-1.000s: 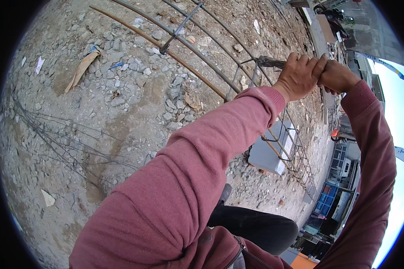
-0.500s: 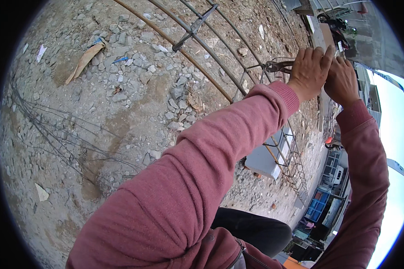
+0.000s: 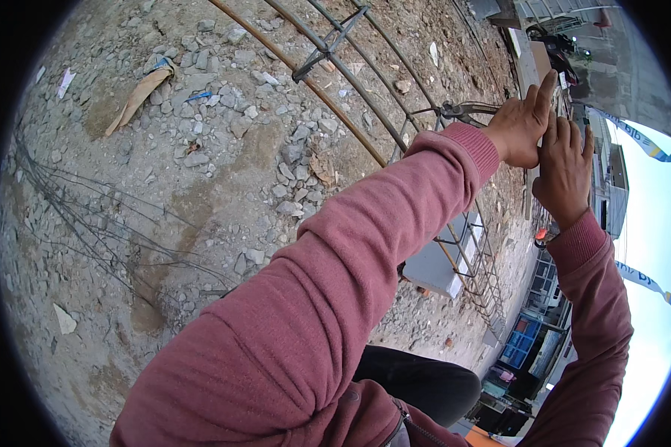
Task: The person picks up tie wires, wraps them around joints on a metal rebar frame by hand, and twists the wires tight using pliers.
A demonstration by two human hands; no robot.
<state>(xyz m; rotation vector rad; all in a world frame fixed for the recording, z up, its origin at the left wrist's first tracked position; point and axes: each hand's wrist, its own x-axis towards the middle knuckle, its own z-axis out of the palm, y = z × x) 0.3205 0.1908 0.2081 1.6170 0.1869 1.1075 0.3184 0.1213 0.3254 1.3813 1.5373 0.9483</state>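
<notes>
Metal pincers (image 3: pixel 464 110) have their jaws at a wire tie on a crossing of the steel reinforcement cage (image 3: pixel 365 83). The pincers' handles run behind my left hand (image 3: pixel 520 128), which closes on them with one finger stuck out; its palm side is hidden. My right hand (image 3: pixel 563 167) lies against the left one, its back showing and its fingers stretched up and slightly apart. Whether the right palm touches a handle is hidden. Both arms wear dusty pink sleeves, and the left sleeve covers part of the cage.
Loose tie wires (image 3: pixel 89 216) lie across the stony ground at left. A torn brown wrapper (image 3: pixel 140 97) is farther up. Beyond my left sleeve, a pale grey block (image 3: pixel 436 268) sits under the cage. A motorcycle (image 3: pixel 555 45) and buildings stand along the right side.
My right hand has slid down slightly, its fingers now straighter and beside the left hand. The left hand's fingers have loosened and spread. The pincers' jaws remain at the same tie.
</notes>
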